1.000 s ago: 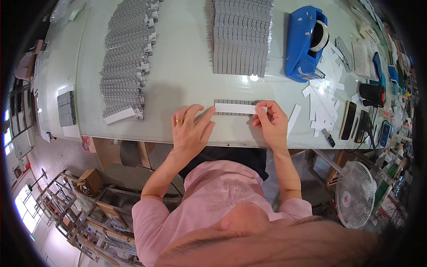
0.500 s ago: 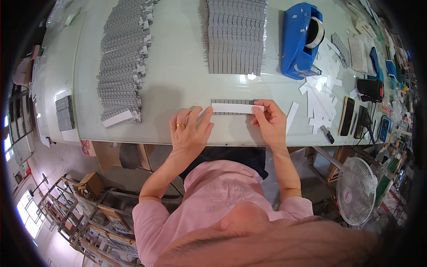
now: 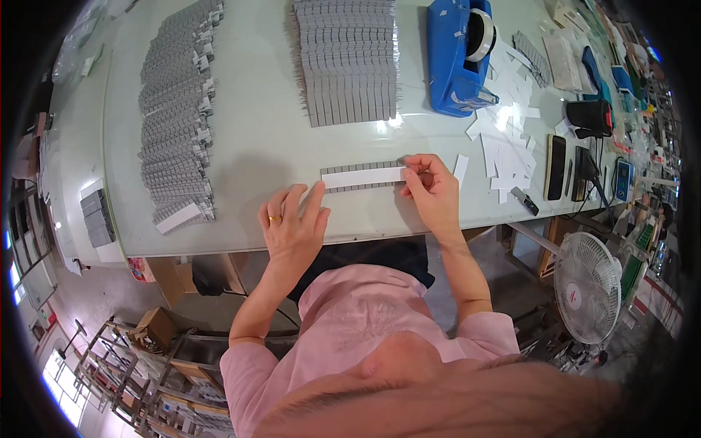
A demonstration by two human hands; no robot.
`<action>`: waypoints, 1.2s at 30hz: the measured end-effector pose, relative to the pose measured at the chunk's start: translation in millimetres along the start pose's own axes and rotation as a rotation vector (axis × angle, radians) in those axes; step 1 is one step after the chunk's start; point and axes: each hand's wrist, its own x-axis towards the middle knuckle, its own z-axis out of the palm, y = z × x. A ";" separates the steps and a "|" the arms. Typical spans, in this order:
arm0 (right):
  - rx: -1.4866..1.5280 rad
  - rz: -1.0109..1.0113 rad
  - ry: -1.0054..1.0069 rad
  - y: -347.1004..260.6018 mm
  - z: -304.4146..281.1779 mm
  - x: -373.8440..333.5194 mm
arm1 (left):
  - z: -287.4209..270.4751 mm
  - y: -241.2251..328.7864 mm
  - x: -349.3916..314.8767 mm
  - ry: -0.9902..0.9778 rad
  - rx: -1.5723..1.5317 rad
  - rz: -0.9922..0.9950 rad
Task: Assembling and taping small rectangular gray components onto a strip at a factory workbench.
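White flat rectangular strip [image 3: 361,177] is lying lengthwise along a grey segmented strip [image 3: 358,167] on the pale glossy table [image 3: 255,109], and from my remote seat I am seeing it between the two hands, near the front edge. Its long axis is running left to right, the right end pointing slightly away from the person. The bare right hand [image 3: 437,197] is pinching that end, thumb and fingers hiding its tip from me. The bare left hand [image 3: 292,228] is spreading its fingers loosely, its index fingertip meeting the left end. Beyond, a broad grey ridged stack [image 3: 347,73] is lying beside a blue tape dispenser [image 3: 449,66]. Loose white paper strips [image 3: 507,150] are overlapping to the right, a single white slip [image 3: 461,171] lying just beside the right hand.
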 end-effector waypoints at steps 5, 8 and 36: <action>-0.025 -0.025 0.132 3.6 -12.9 3.2 | 1.4 -1.4 -5.6 0.005 -0.017 -0.024; -0.232 -0.247 0.177 6.7 -7.0 -7.5 | 1.5 2.4 -9.5 0.021 -0.032 -0.029; -0.783 -0.829 0.232 -11.3 10.1 2.5 | 9.2 19.5 -11.1 0.044 -0.182 0.003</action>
